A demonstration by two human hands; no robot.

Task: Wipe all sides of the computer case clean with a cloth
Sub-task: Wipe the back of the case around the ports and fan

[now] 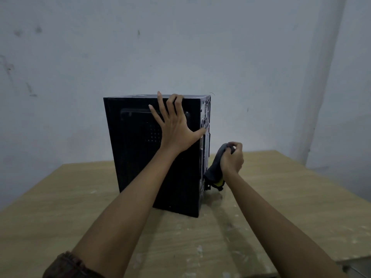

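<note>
- Grey cloth (213, 171) with 1 yellow edge, clenched in right grip (231, 159), against rear panel low down: best flattened out, then swept upward in overlapping strokes, lightly over vents and ports.
- Left grip (176, 125) splayed flat on side panel, grasping nothing; brace firmly against tipping.
- Black computer case (136, 149) upright on wooden surface (281, 197), matte, perforated vent on near side, rear facing right.

One computer case (136, 157), one cloth (214, 169), one table (60, 207), two hands (left hand (176, 127), right hand (231, 158)).
</note>
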